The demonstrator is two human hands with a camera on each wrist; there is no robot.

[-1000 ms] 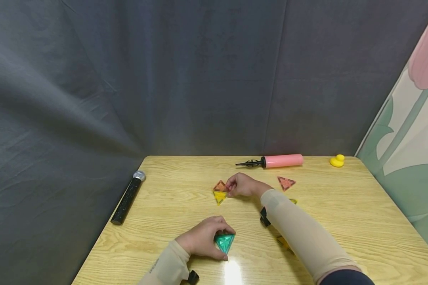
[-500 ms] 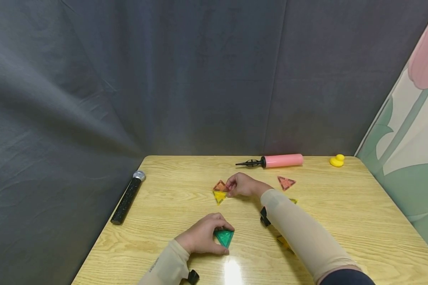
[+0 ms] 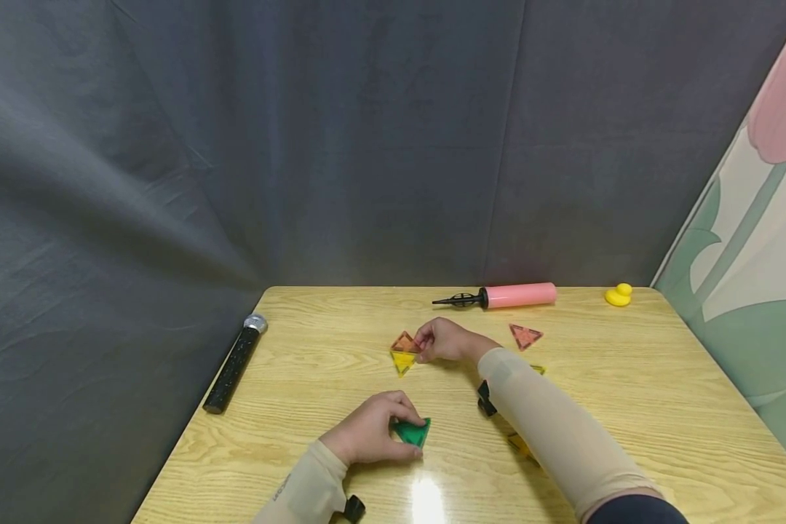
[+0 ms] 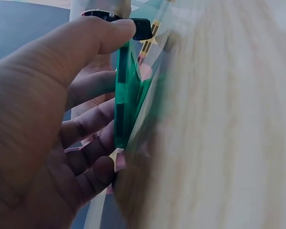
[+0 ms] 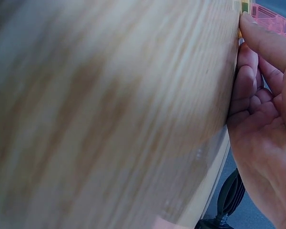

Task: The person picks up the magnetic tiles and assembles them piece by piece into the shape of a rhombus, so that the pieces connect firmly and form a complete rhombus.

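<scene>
Head view: left hand (image 3: 375,431) grips green tile (image 3: 415,434); toward far desk edge (image 3: 347,290), right hand (image 3: 447,340), pinching orange tile (image 3: 405,342), could tug it askew

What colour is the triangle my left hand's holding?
Green. The triangle in your left hand shows best in the left wrist view.

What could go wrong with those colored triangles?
The green triangle might slip, since the left hand grips it by its edges. The right hand holds the orange triangle at a corner, so a nudge could shift it from the yellow triangle beside it. The right sleeve could brush the amber tile it partly hides.
</scene>
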